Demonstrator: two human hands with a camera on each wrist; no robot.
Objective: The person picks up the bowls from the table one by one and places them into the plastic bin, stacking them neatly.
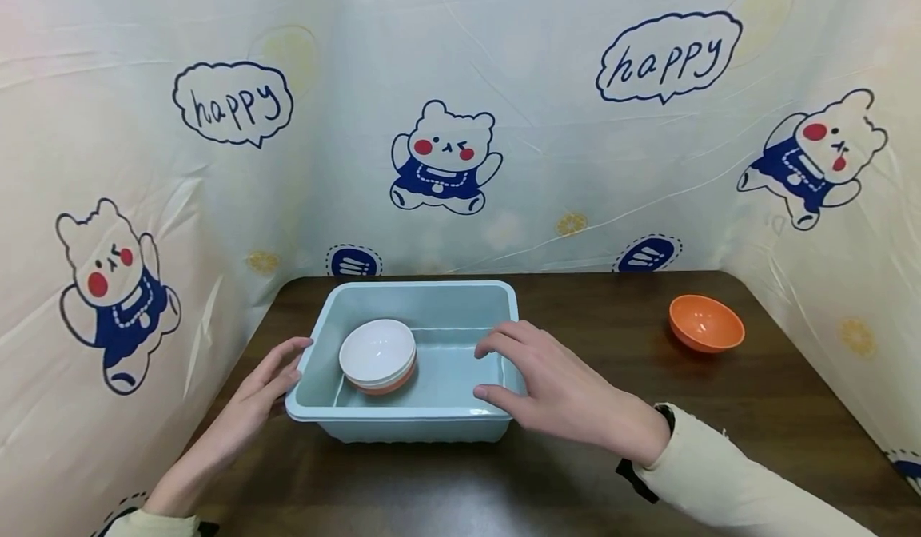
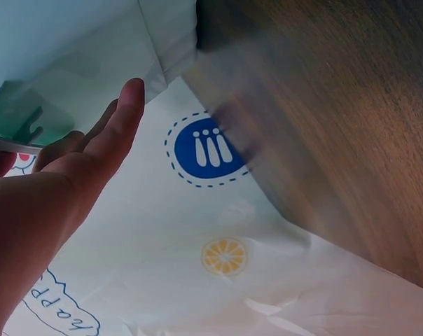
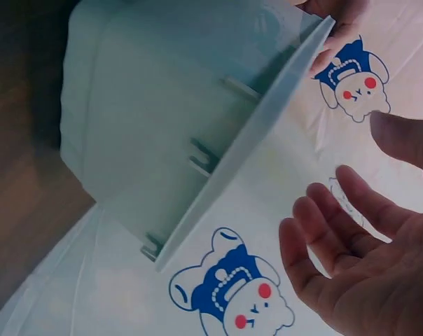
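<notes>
A light-blue plastic basin point(image 1: 417, 429) stands on the dark wooden table, with its outer wall point(image 2: 78, 63) filling the upper left of the left wrist view. My left hand point(image 1: 262, 389) holds the basin's left rim, fingers along the outside. Over the basin's right side hovers my right hand point(image 1: 554, 385), thumb and fingers spread and slightly bent, nothing between them. In the right wrist view a gap separates the right hand point(image 3: 358, 259) from the rim point(image 3: 246, 147). Inside the basin, to the left, white bowls point(image 1: 377, 349) are nested on an orange bowl point(image 1: 388, 387).
A separate orange bowl point(image 1: 705, 325) sits at the right rear of the wooden table point(image 1: 604, 305). A pale curtain point(image 1: 540, 161) printed with bears and "happy" bubbles encloses the table at the back and both sides.
</notes>
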